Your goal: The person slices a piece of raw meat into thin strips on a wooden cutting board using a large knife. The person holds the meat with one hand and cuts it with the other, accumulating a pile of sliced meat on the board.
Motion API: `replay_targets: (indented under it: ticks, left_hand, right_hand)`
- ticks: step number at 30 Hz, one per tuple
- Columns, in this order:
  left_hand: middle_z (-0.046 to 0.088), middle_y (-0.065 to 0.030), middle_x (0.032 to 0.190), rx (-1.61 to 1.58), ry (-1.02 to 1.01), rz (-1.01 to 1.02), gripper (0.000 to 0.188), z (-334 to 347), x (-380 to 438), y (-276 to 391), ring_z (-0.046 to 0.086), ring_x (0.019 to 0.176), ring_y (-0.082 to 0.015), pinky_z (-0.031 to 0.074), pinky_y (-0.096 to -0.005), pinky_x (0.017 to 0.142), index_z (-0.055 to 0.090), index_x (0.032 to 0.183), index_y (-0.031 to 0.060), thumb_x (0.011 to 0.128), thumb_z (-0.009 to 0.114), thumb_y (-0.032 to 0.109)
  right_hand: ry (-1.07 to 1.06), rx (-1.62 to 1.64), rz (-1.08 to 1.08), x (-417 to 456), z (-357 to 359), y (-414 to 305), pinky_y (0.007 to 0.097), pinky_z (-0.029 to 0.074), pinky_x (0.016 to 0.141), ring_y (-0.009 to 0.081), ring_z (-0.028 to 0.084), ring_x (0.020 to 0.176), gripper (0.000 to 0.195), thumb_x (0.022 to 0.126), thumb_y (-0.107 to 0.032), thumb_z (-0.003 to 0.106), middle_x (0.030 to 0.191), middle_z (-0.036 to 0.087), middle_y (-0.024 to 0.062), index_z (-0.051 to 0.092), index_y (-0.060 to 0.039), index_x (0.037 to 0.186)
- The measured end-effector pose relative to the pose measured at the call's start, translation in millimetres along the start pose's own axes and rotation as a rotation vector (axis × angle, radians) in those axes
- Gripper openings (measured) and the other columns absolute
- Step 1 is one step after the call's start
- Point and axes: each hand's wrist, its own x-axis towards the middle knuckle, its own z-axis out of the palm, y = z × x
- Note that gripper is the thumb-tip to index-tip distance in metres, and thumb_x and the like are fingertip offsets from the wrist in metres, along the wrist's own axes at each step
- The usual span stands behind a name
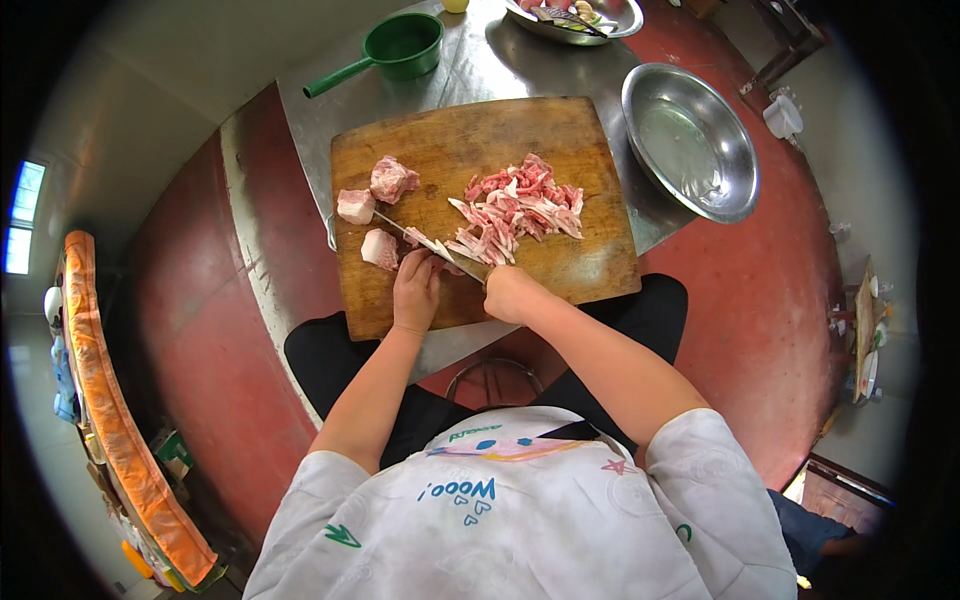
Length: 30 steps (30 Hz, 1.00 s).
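Observation:
My right hand (512, 295) is closed around the handle of a kitchen knife (424, 239), whose blade points to the upper left over a wooden cutting board (420, 135). Beside the blade, my left hand (418, 291) presses its fingers on a piece of raw meat (448, 268), mostly hidden by the fingers and the knife. A pile of sliced raw meat (525, 202) lies right of the blade. Chunks of meat sit at the board's left: one above (394, 179), a pale one (355, 206) by the knife's tip, another (380, 249) near my left hand.
The board rests on a metal table (315, 135). Behind it stands a green plastic dipper (403, 46). A large steel basin (690, 142) is at the right, and a metal bowl (634, 22) of vegetables at the back. Part of another person (806, 529) shows at the lower right.

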Motion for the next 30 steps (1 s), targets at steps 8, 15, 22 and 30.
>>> replay_targets:
  ticks: [8,15,22,30]
  left_hand:
    - [0.062,-0.0192,0.110,-0.022,-0.062,0.044,0.020,1.2,-2.7,0.1,0.060,0.103,-0.0384,0.051,-0.0440,0.091,0.068,0.100,-0.0035,0.080,0.070,-0.003]
    - [0.062,-0.0163,0.108,0.060,-0.036,0.061,0.015,0.7,-6.0,0.8,0.061,0.102,-0.0361,0.053,-0.0432,0.087,0.066,0.097,-0.0016,0.082,0.068,-0.002]
    - [0.060,-0.0187,0.107,0.017,-0.040,0.055,0.017,0.9,-2.9,5.9,0.060,0.101,-0.0387,0.051,-0.0442,0.089,0.064,0.098,-0.0028,0.082,0.069,-0.003]
    - [0.062,-0.0157,0.102,0.027,0.015,0.006,0.019,-3.7,-4.7,12.6,0.060,0.098,-0.0364,0.050,-0.0444,0.087,0.064,0.098,0.0009,0.081,0.072,-0.001]
  right_hand:
    - [0.037,0.090,0.123,-33.9,7.8,11.7,0.0470,0.056,0.083,0.0429,0.070,0.093,0.026,0.077,-0.011,0.058,0.094,0.070,0.0294,0.075,0.0057,0.088]
    - [0.109,0.105,0.022,7.4,16.2,-8.5,0.0472,0.056,0.082,0.0445,0.069,0.091,0.023,0.076,-0.011,0.059,0.091,0.069,0.0302,0.074,0.0052,0.083]
    - [0.132,0.137,0.181,-64.0,33.1,43.9,0.0483,0.055,0.086,0.0451,0.069,0.096,0.027,0.077,-0.010,0.058,0.096,0.069,0.0326,0.074,0.0069,0.090]
    - [0.208,0.497,0.145,-89.5,18.0,50.8,0.0470,0.055,0.077,0.0437,0.069,0.083,0.031,0.076,-0.012,0.064,0.084,0.068,0.0315,0.069,0.0091,0.098]
